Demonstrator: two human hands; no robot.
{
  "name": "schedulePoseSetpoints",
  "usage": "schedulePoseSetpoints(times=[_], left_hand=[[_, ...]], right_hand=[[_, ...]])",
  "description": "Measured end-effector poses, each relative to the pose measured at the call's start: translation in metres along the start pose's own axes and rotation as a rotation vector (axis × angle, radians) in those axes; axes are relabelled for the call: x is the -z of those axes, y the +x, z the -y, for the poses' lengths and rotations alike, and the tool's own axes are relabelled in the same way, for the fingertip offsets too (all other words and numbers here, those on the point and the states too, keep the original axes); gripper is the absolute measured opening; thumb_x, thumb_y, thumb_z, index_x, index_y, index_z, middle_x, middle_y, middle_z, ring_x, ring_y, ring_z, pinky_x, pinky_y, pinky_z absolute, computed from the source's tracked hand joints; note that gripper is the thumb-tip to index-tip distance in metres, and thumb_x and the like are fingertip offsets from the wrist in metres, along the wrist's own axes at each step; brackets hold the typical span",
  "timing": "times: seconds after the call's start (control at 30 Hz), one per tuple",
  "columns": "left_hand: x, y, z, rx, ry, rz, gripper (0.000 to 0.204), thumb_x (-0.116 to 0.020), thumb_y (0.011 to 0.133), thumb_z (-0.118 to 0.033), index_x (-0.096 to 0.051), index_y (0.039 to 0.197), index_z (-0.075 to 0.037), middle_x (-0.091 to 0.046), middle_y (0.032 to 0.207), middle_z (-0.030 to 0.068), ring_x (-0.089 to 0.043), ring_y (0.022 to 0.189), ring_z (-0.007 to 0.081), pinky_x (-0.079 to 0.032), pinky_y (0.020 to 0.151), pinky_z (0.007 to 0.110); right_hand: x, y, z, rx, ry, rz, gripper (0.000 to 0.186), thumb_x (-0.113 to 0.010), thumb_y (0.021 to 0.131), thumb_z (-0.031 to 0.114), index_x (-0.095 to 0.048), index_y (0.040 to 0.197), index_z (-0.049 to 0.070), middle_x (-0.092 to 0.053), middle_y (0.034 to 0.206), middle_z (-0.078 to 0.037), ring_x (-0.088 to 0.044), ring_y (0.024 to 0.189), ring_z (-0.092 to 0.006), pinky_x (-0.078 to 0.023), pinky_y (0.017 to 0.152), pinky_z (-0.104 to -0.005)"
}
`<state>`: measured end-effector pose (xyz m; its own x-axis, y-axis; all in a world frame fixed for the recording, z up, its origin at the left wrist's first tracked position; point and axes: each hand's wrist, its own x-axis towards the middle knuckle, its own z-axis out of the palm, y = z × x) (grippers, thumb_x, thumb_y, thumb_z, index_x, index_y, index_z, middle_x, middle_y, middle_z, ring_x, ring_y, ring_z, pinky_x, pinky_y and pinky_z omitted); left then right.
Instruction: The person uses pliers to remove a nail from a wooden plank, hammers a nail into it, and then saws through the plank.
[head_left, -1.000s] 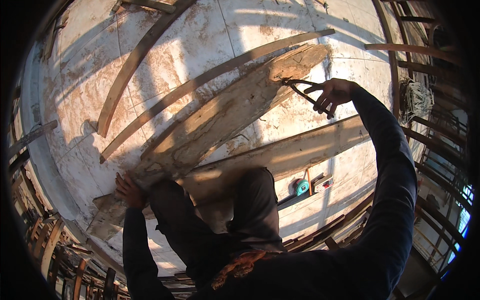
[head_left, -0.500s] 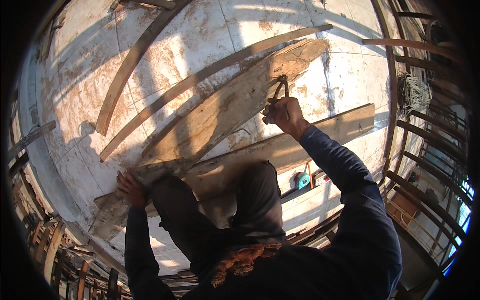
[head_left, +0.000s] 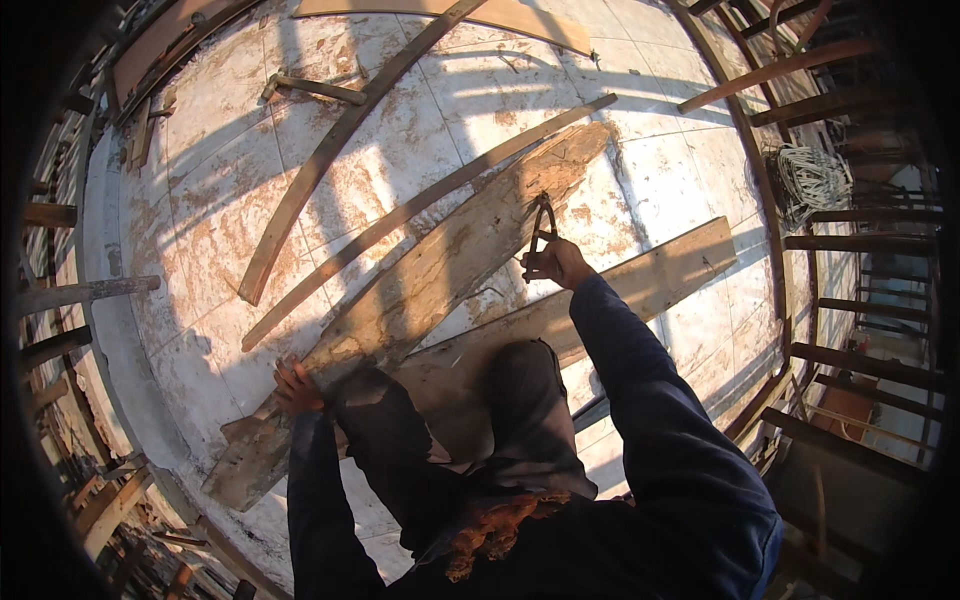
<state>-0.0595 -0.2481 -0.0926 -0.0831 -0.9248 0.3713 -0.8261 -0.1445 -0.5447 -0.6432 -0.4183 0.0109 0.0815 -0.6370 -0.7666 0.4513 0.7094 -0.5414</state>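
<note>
Head view: the right hand (head_left: 556,262) grips pincers (head_left: 541,222) whose jaws bite at the weathered plank (head_left: 440,275), while the left hand (head_left: 296,388), fingers spread open, presses the plank's near end, seemingly to steady it. It lies aslant over another board (head_left: 640,285) on a pale, stained floor (head_left: 210,200), amid thin battens (head_left: 330,160) and surrounding wooden framing.

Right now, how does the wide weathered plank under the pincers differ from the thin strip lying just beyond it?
The weathered plank is broad, with a rough, stained face; the thin strip is narrow and slender. The plank has the left hand pressed on its near end and the right hand working pincers on it; the strip is untouched. Both are wood, lying flat and slanting the same way across the pale floor.
</note>
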Motion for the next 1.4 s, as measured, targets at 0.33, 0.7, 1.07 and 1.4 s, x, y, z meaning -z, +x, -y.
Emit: schedulePoseSetpoints(times=[0.33, 0.7, 1.07, 1.4], left_hand=[[0.019, 0.011, 0.001, -0.104, 0.013, 0.09, 0.042, -0.048, 0.095, -0.023, -0.042, 0.136, -0.015, -0.043, 0.143, 0.0156, -0.05, 0.125, 0.0305, -0.043, 0.09, 0.052], [0.017, 0.009, 0.002, -0.094, -0.049, 0.194, 0.047, -0.048, 0.093, -0.02, -0.037, 0.138, -0.012, -0.036, 0.147, 0.0183, -0.041, 0.131, 0.0359, -0.041, 0.092, 0.056], [0.019, 0.016, -0.004, -0.125, 0.009, 0.04, 0.036, -0.044, 0.098, -0.022, -0.044, 0.134, -0.018, -0.048, 0.141, 0.0113, -0.055, 0.12, 0.026, -0.046, 0.088, 0.044], [0.021, 0.024, 0.003, -0.083, -0.102, 0.49, 0.075, -0.063, 0.086, -0.019, -0.018, 0.147, -0.016, -0.024, 0.152, 0.0136, -0.031, 0.138, 0.0321, -0.037, 0.101, 0.053]], right_hand=[[0.059, -0.007, 0.111, -0.48, -0.416, 0.065, 0.028, -0.045, 0.099, 0.021, -0.043, 0.122, 0.005, -0.057, 0.083, -0.013, -0.059, 0.071, -0.0247, -0.053, 0.072, -0.0504], [-0.04, 0.072, -0.111, 0.554, -0.411, -0.766, 0.015, -0.05, 0.081, 0.01, -0.056, 0.081, -0.004, -0.057, 0.07, -0.014, -0.055, 0.059, -0.0253, -0.043, 0.05, -0.0415], [0.001, -0.062, -0.037, 0.083, 1.126, 0.247, 0.031, -0.049, 0.074, 0.001, -0.05, 0.104, -0.005, -0.052, 0.085, -0.012, -0.057, 0.075, -0.0246, -0.049, 0.067, -0.0395], [0.037, -0.183, -0.059, 0.19, -0.183, -0.271, 0.045, -0.05, 0.075, 0.002, -0.048, 0.119, -0.003, -0.056, 0.072, -0.011, -0.056, 0.056, -0.0192, -0.048, 0.05, -0.0326]])
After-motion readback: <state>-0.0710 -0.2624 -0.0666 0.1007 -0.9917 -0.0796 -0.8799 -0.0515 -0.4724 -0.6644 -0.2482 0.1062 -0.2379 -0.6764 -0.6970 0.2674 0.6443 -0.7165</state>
